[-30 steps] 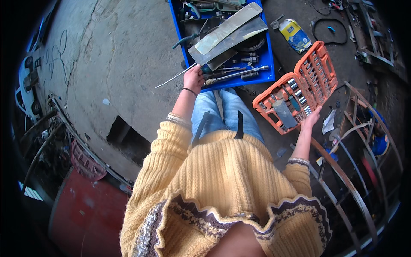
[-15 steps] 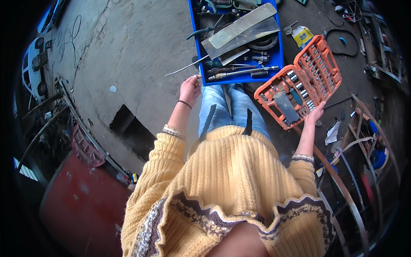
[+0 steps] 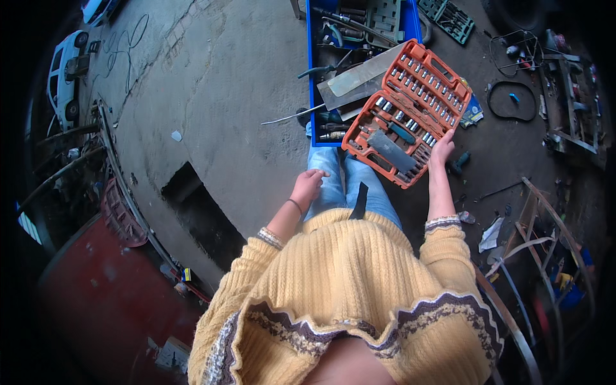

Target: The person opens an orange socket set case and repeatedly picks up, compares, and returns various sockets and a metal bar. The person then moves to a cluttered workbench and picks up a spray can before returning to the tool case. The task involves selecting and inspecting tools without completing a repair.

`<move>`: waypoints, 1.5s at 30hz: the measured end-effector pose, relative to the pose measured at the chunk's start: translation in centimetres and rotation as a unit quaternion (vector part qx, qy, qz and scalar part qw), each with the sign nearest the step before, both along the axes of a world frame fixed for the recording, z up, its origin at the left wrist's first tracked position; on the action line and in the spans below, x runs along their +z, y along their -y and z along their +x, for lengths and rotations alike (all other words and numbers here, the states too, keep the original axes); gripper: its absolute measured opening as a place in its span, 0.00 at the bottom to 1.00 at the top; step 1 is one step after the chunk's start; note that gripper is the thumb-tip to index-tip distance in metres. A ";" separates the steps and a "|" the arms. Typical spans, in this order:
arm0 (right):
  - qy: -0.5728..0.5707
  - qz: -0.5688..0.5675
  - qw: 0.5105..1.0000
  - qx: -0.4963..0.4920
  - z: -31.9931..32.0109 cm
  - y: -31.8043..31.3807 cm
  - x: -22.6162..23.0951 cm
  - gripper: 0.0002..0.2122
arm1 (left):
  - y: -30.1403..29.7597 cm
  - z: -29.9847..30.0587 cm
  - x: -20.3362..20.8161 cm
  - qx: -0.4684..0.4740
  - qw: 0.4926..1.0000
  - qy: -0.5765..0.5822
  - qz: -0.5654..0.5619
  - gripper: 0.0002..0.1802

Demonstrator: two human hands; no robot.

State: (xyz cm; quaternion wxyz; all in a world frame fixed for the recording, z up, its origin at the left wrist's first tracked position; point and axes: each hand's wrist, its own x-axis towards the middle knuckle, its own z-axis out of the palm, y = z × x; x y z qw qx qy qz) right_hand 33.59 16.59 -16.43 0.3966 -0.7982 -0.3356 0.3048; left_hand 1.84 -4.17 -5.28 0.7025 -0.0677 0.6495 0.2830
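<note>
My right hand (image 3: 441, 149) grips the near right edge of an open orange socket set case (image 3: 420, 168). Rows of silver sockets sit in both halves of the case. A teal-handled driver (image 3: 402, 133) and a flat grey block (image 3: 389, 151) lie in its lower half. The case is tilted and overlaps the right side of a blue tool tray (image 3: 312, 70), hiding part of it. Close to my thigh, my left hand (image 3: 309, 186) has its fingers curled, with nothing seen in them.
Flat metal plates (image 3: 359, 80), pliers (image 3: 316, 71) and other tools fill the tray, and a thin rod (image 3: 282, 119) juts out leftward. A green tool case (image 3: 447, 19) lies beyond. Metal frames (image 3: 545, 237) stand at right; a dark floor pit (image 3: 202, 215) opens at left.
The orange case has moved left with my right hand, now over the tray's right part. My left hand has left the tray's near corner and come back toward my body.
</note>
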 end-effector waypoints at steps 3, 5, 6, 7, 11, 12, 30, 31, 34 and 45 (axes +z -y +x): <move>0.103 -0.064 0.992 0.030 -4.4 -1.5 -0.1 0.27 | 0.2 -0.5 0.8 0.011 1.000 -0.023 0.013 0.09; 0.123 -0.122 0.983 0.069 -6.5 -2.4 0.4 0.28 | 0.5 -0.8 1.5 0.014 0.999 -0.034 0.011 0.09; 0.132 -0.070 0.986 0.075 -7.7 -2.4 0.7 0.28 | 0.8 -1.0 1.8 0.014 0.999 -0.043 0.017 0.09; 0.139 -0.147 0.977 0.075 -7.8 -2.7 1.2 0.29 | 1.3 -0.3 2.3 0.014 0.999 -0.050 0.012 0.09; 0.113 -0.110 0.984 0.087 -8.6 -2.6 2.2 0.30 | 3.1 0.6 3.6 0.027 0.998 -0.062 0.019 0.09; 0.116 -0.140 0.980 0.086 -8.5 -2.7 2.3 0.30 | 3.6 0.8 3.8 0.031 0.998 -0.055 0.027 0.09; 0.117 0.097 0.987 -0.050 -9.0 4.9 4.2 0.15 | 1.9 -1.3 3.6 -0.153 0.987 -0.034 0.031 0.08; 0.148 0.124 0.979 -0.070 -9.3 5.8 5.1 0.14 | 1.1 -1.2 3.3 -0.160 0.986 -0.032 0.035 0.09; 0.058 0.164 0.984 -0.029 -9.0 10.1 8.3 0.10 | 0.4 -0.3 4.1 -0.183 0.982 -0.036 0.026 0.08; -0.133 0.089 0.984 0.083 3.2 18.3 14.6 0.06 | -6.0 15.3 7.7 -0.177 0.981 0.077 -0.009 0.07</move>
